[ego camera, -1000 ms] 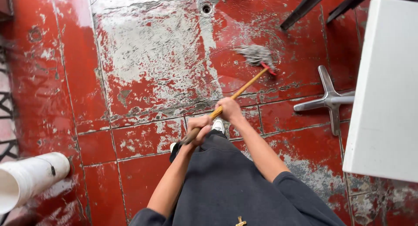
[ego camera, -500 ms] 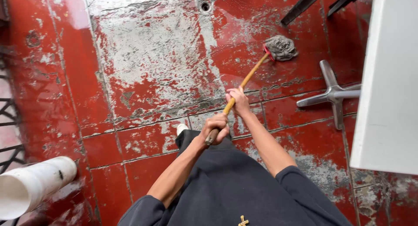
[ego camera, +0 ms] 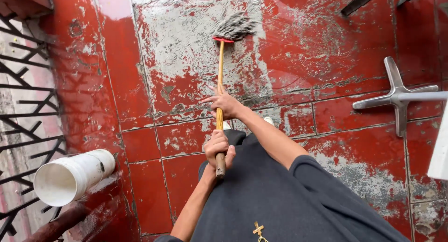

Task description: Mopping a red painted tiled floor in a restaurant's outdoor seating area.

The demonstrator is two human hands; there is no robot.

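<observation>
The broom (ego camera: 220, 83) has a long yellow-brown wooden handle, a red collar and grey, splayed bristles. It runs straight away from the person, its head pressed on the far, worn grey patch of the red tiled floor (ego camera: 326, 41). The left hand (ego camera: 218, 148) is closed tight around the near end of the handle. The right hand (ego camera: 226, 103) grips the handle farther along, fingers partly spread over it. A white pipe (ego camera: 70, 176) lies at the near left, and a metal cross-shaped base (ego camera: 396, 95) at the right.
</observation>
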